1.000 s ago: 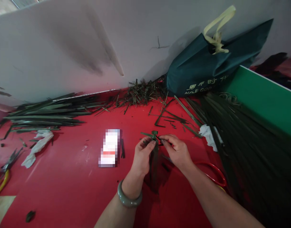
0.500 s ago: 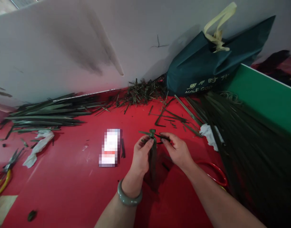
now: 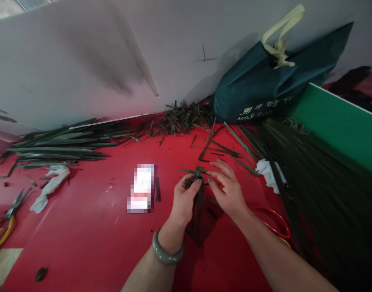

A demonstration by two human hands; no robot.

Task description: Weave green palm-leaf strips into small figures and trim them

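My left hand (image 3: pixel 184 200), with a grey-green bangle on its wrist, pinches a small folded green leaf weave (image 3: pixel 198 173) just above the red table (image 3: pixel 82 227). Long leaf strips hang down from the weave between my two hands. My right hand (image 3: pixel 226 189) is right beside the weave with its fingers stretched out and apart, fingertips close to the knot. Whether they touch it I cannot tell.
A blurred-out white box (image 3: pixel 141 188) lies left of my hands. Cut leaf strips (image 3: pixel 58 142) pile up at the back left, a big bundle of dark leaves (image 3: pixel 313 182) at right. A dark green bag (image 3: pixel 265 85) leans on the wall. Red-handled scissors (image 3: pixel 272 227) and crumpled tissue (image 3: pixel 266 172) lie right; yellow-handled scissors (image 3: pixel 3 227) lie far left.
My right hand has let go of the strip it was pinching and spread its fingers. My left hand keeps its hold on the weave.
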